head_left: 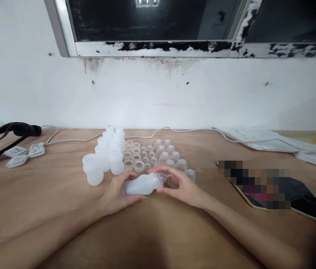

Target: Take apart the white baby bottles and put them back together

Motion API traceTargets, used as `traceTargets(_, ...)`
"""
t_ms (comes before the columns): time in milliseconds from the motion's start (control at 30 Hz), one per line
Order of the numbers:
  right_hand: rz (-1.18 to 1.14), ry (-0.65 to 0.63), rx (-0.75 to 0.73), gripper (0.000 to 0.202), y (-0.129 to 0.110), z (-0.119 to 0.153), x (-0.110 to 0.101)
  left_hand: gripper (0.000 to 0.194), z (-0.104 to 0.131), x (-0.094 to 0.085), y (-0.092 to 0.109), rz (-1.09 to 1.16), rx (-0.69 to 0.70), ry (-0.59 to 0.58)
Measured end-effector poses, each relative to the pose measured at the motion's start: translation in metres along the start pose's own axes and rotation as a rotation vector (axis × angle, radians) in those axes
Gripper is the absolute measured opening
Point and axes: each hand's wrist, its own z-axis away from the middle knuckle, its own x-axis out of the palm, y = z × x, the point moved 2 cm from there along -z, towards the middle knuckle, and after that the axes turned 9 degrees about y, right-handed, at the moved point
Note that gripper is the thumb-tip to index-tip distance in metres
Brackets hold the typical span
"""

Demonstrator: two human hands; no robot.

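A translucent white baby bottle [142, 185] lies almost level between my hands, its nipple end pointing right. My left hand [120, 192] is wrapped round the bottle's base. With thumb and fingers, my right hand [179, 185] grips the collar ring [158, 180] at the bottle's neck, and the clear nipple [164, 178] pokes out toward my right palm. Just behind stand rows of white bottle bodies [95, 173], collar rings [139, 166], loose clear nipples [147, 166] and clear dome caps [180, 164]. One cap is partly hidden by my right hand.
Phones [306, 196], partly pixelated, lie at the right. A white cable [172, 129] runs along the wall, with a white plastic bag [256, 140] at the back right. At the left are a black strap [20, 129] and small white labelled packs [17, 160].
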Motion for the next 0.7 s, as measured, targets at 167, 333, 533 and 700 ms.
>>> traceTargets(167, 0.143, 0.044, -0.023, 0.038, -0.004, 0.004, 0.002, 0.032, 0.002, -0.002, 0.000, 0.016, -0.007, -0.068)
traceTargets(333, 0.193, -0.011, 0.238, 0.030, 0.004, 0.007, 0.009, 0.044, 0.007, 0.000, 0.004, -0.173, 0.192, 0.007)
traceTargets(533, 0.257, 0.101, -0.093, 0.046, -0.006, 0.004, 0.003, 0.040, 0.003, -0.001, 0.002, -0.151, 0.162, 0.093)
traceTargets(700, 0.318, 0.046, 0.073, 0.029, -0.003, 0.003, 0.002, 0.042, 0.004, -0.002, 0.002, -0.141, 0.201, 0.083)
